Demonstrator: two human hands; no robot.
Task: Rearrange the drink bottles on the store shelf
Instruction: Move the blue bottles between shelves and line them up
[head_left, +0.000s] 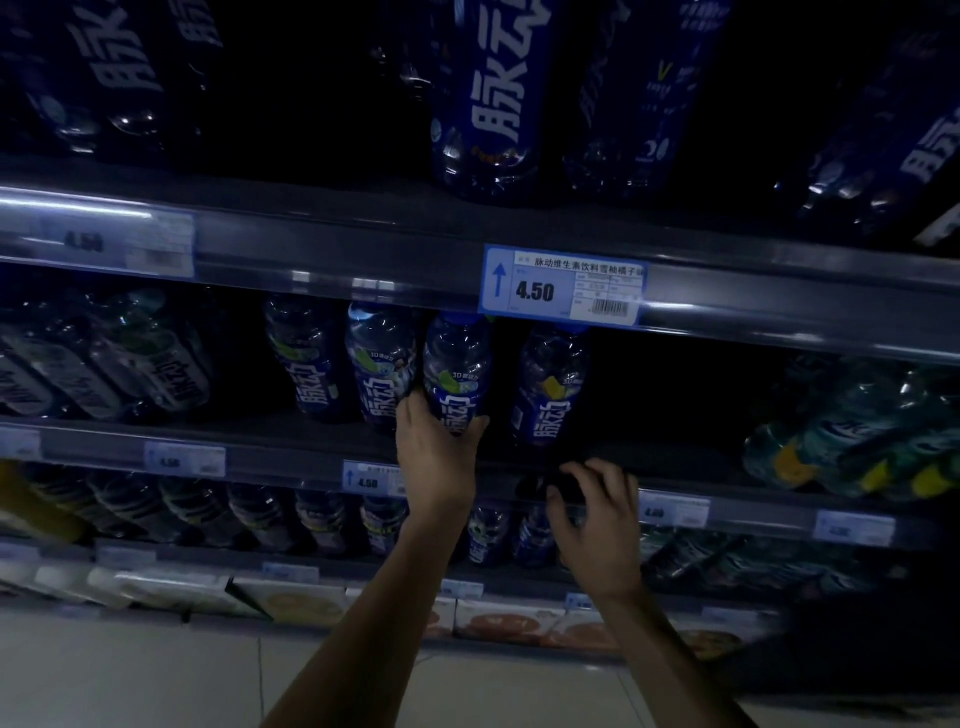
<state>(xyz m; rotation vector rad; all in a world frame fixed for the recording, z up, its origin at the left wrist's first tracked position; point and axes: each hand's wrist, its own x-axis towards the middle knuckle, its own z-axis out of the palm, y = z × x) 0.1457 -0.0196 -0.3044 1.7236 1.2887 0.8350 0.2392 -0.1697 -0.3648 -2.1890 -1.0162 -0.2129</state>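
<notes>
Scanning the dim middle shelf (291, 441) from the left: pale-labelled bottles (130, 364) lean in a cluster out at nine o'clock in the frame. Next comes a blue bottle (306, 358), then a second blue neighbour (382, 374) just beside the gripped bottle (457, 374), at its nine o'clock. Left hand (436, 452) wraps that bottle's lower half from below, fingers one side, thumb the other. It stands upright near the shelf's front edge, centre frame: dark blue label, white characters, clear shoulder, blue cap tucked under the 4.50 price tag (563, 286) at twelve o'clock. At its three o'clock, a small gap, then a yellow-marked bottle (553, 384). Right hand (597, 525) hovers at five o'clock by the shelf rail, fingers curled; too dark to tell whether it holds anything. Green-and-yellow bottles (857, 436) crowd far right.
</notes>
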